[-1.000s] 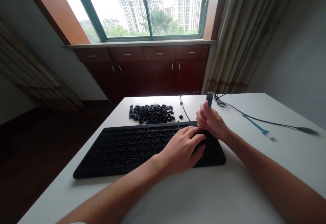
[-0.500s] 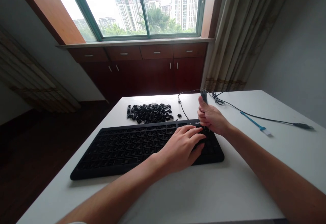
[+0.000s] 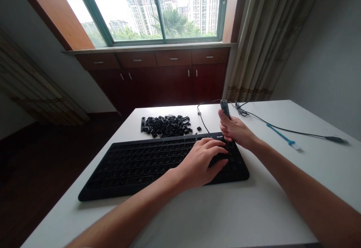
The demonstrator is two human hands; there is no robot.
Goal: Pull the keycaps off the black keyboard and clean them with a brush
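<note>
A black keyboard lies across the white table; many of its keycaps are off. My left hand rests palm down on the keyboard's right part, fingers spread over the keys. My right hand is closed around a small dark tool held upright, its lower end at the keyboard's top right corner. A heap of loose black keycaps sits behind the keyboard, with one stray keycap to its right.
The keyboard's black cable loops at the back of the table and runs right to a plug. A thin blue tool lies beside it. Beyond the table stand dark wood cabinets, a window and a curtain.
My right hand with the tool has lifted slightly and shifted a little left along the keyboard's top right corner. My left hand stays on the keys. The view tilted a bit.
</note>
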